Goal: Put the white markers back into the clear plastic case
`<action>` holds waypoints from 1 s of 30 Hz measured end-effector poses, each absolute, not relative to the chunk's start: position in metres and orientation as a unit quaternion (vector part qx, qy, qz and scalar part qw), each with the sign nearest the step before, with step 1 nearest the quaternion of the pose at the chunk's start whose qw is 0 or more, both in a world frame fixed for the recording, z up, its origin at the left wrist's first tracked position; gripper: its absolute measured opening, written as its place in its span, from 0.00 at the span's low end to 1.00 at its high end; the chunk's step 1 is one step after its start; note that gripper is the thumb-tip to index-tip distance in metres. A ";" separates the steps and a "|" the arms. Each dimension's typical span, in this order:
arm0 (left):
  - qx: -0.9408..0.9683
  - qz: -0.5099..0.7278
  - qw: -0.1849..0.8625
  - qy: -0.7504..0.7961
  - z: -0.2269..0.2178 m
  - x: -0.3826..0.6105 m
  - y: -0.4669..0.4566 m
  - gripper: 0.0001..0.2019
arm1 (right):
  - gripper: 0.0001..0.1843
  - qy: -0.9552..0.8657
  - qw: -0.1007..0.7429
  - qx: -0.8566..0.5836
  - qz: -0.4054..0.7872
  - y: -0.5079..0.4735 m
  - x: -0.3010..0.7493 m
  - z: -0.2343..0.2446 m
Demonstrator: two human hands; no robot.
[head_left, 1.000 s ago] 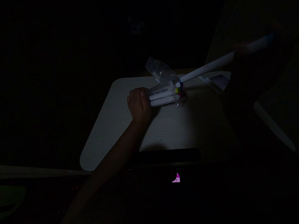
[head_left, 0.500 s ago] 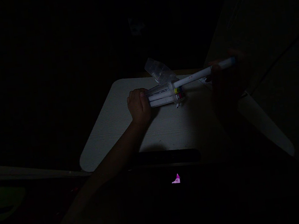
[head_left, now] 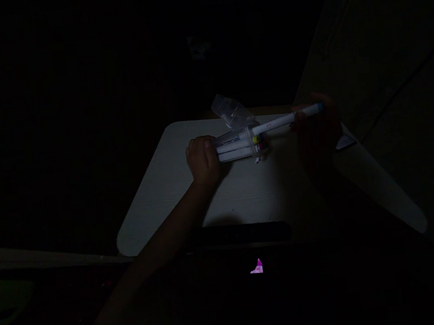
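The scene is very dark. My left hand (head_left: 202, 160) is closed around the end of a clear plastic marker case (head_left: 238, 144) that lies on a small white table (head_left: 158, 201); several white markers with coloured caps sit inside it. The case's clear flap (head_left: 228, 109) stands open behind. My right hand (head_left: 316, 129), dim in shadow, is closed on a white marker with a blue end (head_left: 283, 120). That marker's far tip is at the mouth of the case.
A dark long object (head_left: 245, 233) lies along the table's near edge. A small pink spot (head_left: 257, 267) glows below it. A pale surface (head_left: 378, 185) runs diagonally at the right. Everything else around is black.
My right hand has moved left with the white marker, bringing its tip to the open end of the case. My left hand has stayed on the case.
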State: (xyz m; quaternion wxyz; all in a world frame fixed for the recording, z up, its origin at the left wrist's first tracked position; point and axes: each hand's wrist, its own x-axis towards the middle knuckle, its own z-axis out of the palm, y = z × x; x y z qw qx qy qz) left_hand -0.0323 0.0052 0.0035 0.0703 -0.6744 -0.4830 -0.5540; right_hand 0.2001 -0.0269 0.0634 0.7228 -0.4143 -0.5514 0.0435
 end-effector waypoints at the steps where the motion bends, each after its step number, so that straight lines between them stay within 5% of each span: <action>1: -0.672 -0.559 0.072 -0.481 0.004 -0.032 0.005 0.35 | 0.21 -0.551 0.722 -0.417 0.047 -0.027 0.199 0.063; 13: -0.678 -0.553 0.082 -0.477 0.004 -0.033 0.007 0.34 | 0.25 -0.597 0.599 -0.534 0.023 -0.027 0.197 0.048; 30: -0.684 -0.547 0.080 -0.476 0.004 -0.034 0.006 0.32 | 0.27 -0.627 0.634 -0.451 0.029 -0.016 0.205 0.032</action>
